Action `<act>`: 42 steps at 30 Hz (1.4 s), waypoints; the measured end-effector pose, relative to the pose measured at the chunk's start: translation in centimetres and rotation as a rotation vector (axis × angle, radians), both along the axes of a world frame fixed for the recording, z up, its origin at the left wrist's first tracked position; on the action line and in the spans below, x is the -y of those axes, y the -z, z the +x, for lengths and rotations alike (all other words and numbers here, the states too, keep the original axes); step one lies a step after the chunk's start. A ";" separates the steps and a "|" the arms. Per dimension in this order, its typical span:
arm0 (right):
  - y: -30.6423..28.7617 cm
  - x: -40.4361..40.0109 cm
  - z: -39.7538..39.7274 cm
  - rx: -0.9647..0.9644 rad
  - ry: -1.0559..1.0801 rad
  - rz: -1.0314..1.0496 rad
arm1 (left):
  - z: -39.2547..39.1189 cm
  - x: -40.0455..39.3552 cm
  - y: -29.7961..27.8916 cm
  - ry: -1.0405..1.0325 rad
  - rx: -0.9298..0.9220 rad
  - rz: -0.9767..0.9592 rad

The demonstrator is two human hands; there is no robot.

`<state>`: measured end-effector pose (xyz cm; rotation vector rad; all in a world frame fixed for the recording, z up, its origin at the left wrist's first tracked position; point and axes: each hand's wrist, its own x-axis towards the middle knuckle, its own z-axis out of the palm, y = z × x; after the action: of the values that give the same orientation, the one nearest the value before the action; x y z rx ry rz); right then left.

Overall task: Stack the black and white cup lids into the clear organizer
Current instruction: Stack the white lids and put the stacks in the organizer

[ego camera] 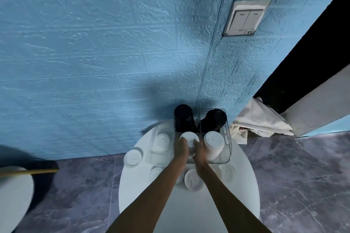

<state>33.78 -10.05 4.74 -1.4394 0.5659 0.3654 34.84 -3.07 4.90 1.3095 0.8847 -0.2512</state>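
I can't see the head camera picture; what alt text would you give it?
Seen from above, a person's left hand and right hand together grip a stack of white cup lids in the near-left compartment of a clear plastic organizer on a round white table. Two black lid stacks fill its far compartments, and loose white lids lie around it.

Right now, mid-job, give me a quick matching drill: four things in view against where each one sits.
Things:
1. black lid stacks
2. white lid stack
3. loose white lid
4. light switch

Places:
A. on the blue wall
B. near right compartment of the organizer
C. on the table, between the forearms
D. far compartments of the organizer

Pairs: 1-D, 2-B, 3-C, 4-A
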 end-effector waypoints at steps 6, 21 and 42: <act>1.5 0.0 -0.1 -0.032 -0.046 -0.036 | -0.3 0.3 0.2 0.013 -0.026 -0.004; 7.2 -0.2 1.8 -0.145 -0.089 -0.052 | -0.1 1.1 0.5 0.119 -0.085 0.420; 5.2 -0.1 0.7 0.060 -0.292 -0.407 | -1.6 0.6 3.4 0.205 0.050 0.294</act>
<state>34.53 -9.93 -0.47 -1.9288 0.3936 0.4525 33.29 -3.65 1.53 1.6768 0.7643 -0.2534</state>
